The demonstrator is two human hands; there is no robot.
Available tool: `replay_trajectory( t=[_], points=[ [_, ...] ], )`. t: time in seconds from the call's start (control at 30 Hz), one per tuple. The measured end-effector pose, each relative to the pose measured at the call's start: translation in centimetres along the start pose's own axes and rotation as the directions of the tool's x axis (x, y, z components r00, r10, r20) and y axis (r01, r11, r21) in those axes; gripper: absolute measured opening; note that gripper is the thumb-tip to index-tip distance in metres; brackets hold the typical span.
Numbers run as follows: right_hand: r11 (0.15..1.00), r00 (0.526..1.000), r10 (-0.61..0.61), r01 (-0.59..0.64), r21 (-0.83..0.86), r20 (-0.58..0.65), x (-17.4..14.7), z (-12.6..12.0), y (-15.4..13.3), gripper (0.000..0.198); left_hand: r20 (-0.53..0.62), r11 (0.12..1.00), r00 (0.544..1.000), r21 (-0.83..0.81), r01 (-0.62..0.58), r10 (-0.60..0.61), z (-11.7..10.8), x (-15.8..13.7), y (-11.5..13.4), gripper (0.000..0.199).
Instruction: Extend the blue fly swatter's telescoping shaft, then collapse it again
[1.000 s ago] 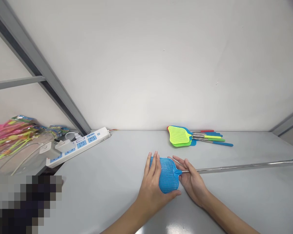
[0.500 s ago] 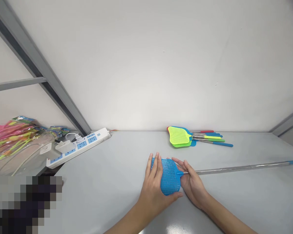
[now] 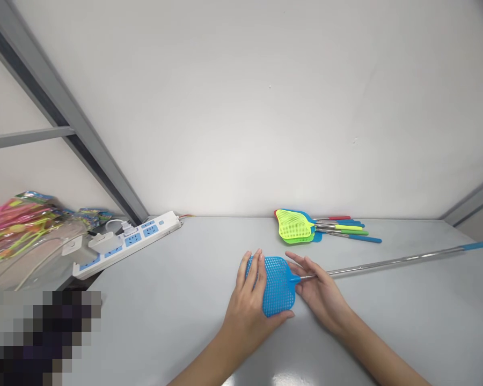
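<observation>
A blue telescopic fly swatter [image 3: 279,284] lies across both hands, its metal shaft drawn out long to the right and ending in a blue handle. My left hand [image 3: 247,297] grips the mesh head, fingers over the left part of its face and thumb along the lower edge. Just right of the neck, my right hand [image 3: 322,292] loosely holds the shaft, which passes between thumb and fingers. Part of the mesh is hidden under my left fingers. Beyond the hands, by the wall, rests a pile of fly swatters [image 3: 294,225] in yellow, green, blue and red.
At the left, a white power strip [image 3: 131,244] with adapters and plugs lies on the grey table [image 3: 156,311]. Clear bags of pink and yellow items [image 3: 20,225] are heaped beyond it. A white wall [image 3: 233,118] and grey metal frame posts [image 3: 76,123] bound the table.
The swatter has tilted, its handle end swinging up and away from me, and the whole handle is now in view. Both hands have risen slightly with it, keeping their holds.
</observation>
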State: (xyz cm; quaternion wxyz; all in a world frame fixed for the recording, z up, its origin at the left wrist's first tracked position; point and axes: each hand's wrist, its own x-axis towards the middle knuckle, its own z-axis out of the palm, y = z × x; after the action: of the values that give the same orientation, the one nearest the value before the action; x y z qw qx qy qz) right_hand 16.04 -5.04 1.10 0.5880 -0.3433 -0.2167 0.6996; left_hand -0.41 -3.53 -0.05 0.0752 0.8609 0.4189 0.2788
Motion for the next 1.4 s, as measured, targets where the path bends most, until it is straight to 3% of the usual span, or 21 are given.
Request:
replay_trajectory(
  t=[0.3,0.6,0.7,0.93,1.4],
  points=[
    [0.974,0.975,-0.120,0.151,0.168,-0.185,1.1,-2.8,-2.3,0.018,-0.006,0.995,0.995,0.000,0.104,-0.104,0.4,0.3,-1.0,0.098],
    [0.879,0.974,-0.152,0.211,0.427,-0.168,1.3,-3.5,-2.8,0.014,-0.007,0.991,0.996,-0.102,0.087,-0.088,0.4,0.5,-1.4,0.110],
    [0.857,0.977,-0.152,0.204,0.474,-0.148,1.2,-3.5,-2.7,0.012,-0.032,0.989,0.996,-0.123,0.084,-0.089,0.4,0.6,-1.4,0.103],
    [0.825,0.987,-0.138,0.157,0.544,-0.076,0.8,-3.3,-2.8,0.023,-0.055,0.950,0.970,-0.223,0.220,-0.237,0.6,0.6,-1.6,0.080],
    [0.870,0.985,-0.161,0.173,0.462,-0.067,0.8,-3.0,-2.4,0.026,0.006,0.844,0.925,-0.407,0.350,-0.380,1.3,0.5,-2.3,0.048]
  ],
)
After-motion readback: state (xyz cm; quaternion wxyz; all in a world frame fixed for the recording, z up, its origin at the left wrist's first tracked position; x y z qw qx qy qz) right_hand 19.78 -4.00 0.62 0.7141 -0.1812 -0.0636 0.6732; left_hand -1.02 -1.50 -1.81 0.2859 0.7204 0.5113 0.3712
